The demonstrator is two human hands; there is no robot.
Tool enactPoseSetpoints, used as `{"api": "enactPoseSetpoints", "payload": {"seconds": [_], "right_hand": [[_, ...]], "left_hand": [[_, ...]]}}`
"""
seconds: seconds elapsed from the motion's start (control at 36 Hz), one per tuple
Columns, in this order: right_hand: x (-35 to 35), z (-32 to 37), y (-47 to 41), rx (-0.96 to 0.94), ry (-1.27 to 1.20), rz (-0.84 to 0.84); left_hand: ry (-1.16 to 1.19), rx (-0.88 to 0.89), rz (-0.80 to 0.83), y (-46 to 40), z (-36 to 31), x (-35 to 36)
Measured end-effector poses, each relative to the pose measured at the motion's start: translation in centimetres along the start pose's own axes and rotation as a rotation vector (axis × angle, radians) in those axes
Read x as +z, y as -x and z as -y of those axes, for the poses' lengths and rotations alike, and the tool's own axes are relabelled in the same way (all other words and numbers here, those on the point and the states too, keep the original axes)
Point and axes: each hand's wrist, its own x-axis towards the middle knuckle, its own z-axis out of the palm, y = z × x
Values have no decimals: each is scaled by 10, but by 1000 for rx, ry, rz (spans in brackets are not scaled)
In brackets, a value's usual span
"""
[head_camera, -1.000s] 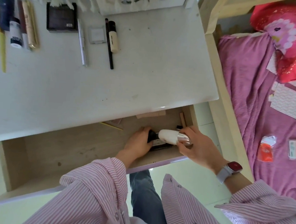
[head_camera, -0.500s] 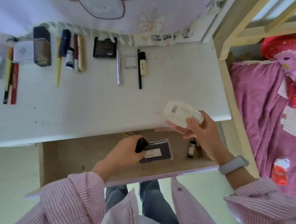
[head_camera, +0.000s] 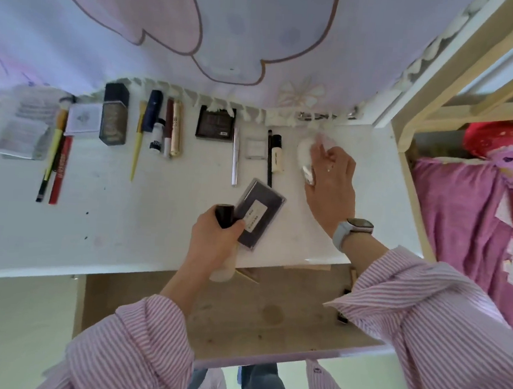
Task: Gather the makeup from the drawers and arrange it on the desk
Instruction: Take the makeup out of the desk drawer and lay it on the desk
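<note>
The left hand [head_camera: 213, 237], at the centre of the frame, curls round a bottle with a black cap [head_camera: 224, 215] and a pale body that shows below the fist, and the same fingers pinch the near corner of a dark flat palette [head_camera: 260, 214] with a white label; the palette slants above the white desk [head_camera: 111, 214], and whether its far edge touches the surface cannot be told. To the right of it, the right hand [head_camera: 331, 187] reaches toward the back of the desk with its fingers wrapped on a white, rounded item with a silvery end [head_camera: 306, 160] — the motion blur there hides its exact shape, and whether it rests on the desk cannot be told. Just left of that hand a row of makeup lies along the back edge: a cream tube [head_camera: 277, 154] and a thin black pencil [head_camera: 270, 158] side by side, a small clear square case [head_camera: 256, 147], a slim silver pen [head_camera: 235, 156], and a black square compact [head_camera: 215, 123]. Further left lie a gold tube [head_camera: 177, 129], a dark blue tube [head_camera: 152, 111], a yellow-handled brush [head_camera: 138, 143], a dark rectangular bottle [head_camera: 114, 114], a white square box [head_camera: 83, 120] and a red pencil [head_camera: 60, 170]. Below the desk edge the wooden drawer [head_camera: 240, 314] stands open — a small dark item [head_camera: 343, 318] lies near its right side, partly behind the striped sleeve [head_camera: 423, 312].
</note>
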Motion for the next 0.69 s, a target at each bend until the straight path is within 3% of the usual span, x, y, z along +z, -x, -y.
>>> {"api": "enactPoseSetpoints", "payload": {"seconds": [0.33, 0.44, 0.56, 0.69], "right_hand": [[-5, -21, 6, 12, -45, 141], [-4, -20, 18, -69, -45, 37], [-11, 7, 35, -198, -230, -134], [0, 59, 70, -384, -237, 198]], "left_hand": [[11, -71, -93, -5, 4, 7], [27, -84, -91, -9, 6, 2], [31, -98, -93, -11, 6, -5], [38, -125, -74, -6, 13, -21]]}}
